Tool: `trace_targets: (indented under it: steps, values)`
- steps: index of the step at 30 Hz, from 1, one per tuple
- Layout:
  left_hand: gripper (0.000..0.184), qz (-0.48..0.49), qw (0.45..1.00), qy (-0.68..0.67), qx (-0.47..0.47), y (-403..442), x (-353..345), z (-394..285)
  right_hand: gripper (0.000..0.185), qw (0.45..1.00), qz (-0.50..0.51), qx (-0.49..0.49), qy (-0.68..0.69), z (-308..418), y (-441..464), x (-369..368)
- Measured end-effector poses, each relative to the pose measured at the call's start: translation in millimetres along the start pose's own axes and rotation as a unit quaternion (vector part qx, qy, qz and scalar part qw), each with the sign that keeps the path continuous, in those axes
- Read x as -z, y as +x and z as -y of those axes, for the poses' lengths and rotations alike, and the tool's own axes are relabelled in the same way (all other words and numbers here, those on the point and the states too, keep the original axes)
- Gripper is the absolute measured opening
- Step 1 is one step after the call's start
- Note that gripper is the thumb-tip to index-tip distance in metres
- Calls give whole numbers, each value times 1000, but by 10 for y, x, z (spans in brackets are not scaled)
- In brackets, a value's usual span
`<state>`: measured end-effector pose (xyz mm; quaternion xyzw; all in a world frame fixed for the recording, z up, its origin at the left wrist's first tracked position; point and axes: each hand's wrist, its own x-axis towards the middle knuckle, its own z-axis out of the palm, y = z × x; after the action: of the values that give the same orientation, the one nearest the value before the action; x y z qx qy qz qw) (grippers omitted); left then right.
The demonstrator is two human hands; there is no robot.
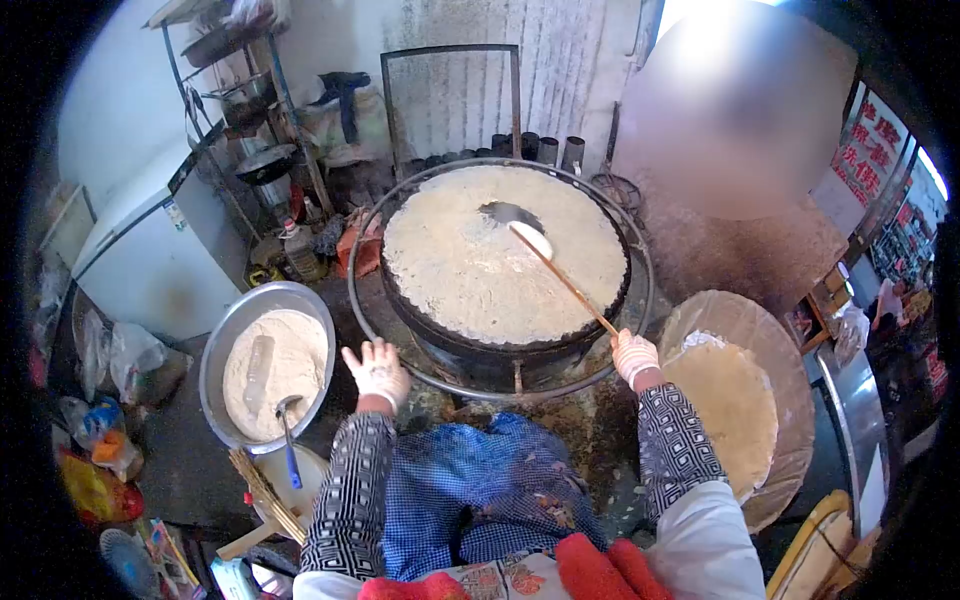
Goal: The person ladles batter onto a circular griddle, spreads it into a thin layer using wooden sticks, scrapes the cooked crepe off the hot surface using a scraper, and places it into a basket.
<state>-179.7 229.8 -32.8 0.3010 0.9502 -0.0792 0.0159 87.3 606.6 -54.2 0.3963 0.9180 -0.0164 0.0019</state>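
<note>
A metal bowl [219, 325] holds pale batter [300, 345] and a blue-handled ladle [289, 440]. Just beside it, the left hand [378, 374] hovers with its fingers apart, holding nothing. The round griddle [500, 349] carries a wide pale sheet [470, 280]; the spreader [568, 282] rests its white head near a dark patch there. The right hand [633, 357] has its fingers clamped on the spreader's stick. Farther right, a lined basket [797, 400] holds a round flatbread [722, 410].

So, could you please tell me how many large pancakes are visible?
2: one pancake on the griddle, the second in the lined container beside the right hand. More may be hidden beneath it.
</note>
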Motion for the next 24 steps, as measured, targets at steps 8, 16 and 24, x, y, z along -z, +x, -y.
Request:
trace_targets:
  steps: [8, 16, 24]
  values:
    - [56, -79, 967, -69, -232, -855, -249, -1351, 34, 998, -16, 11, 63, -104, -8, -109]
    - [60, -181, 957, -72, -216, -740, -580, -1002, 35, 997, 12, -24, 76, -93, -5, 36]
    - [60, -102, 985, -37, -133, -579, -495, -764, 36, 996, -23, 26, 77, -150, 66, -145]
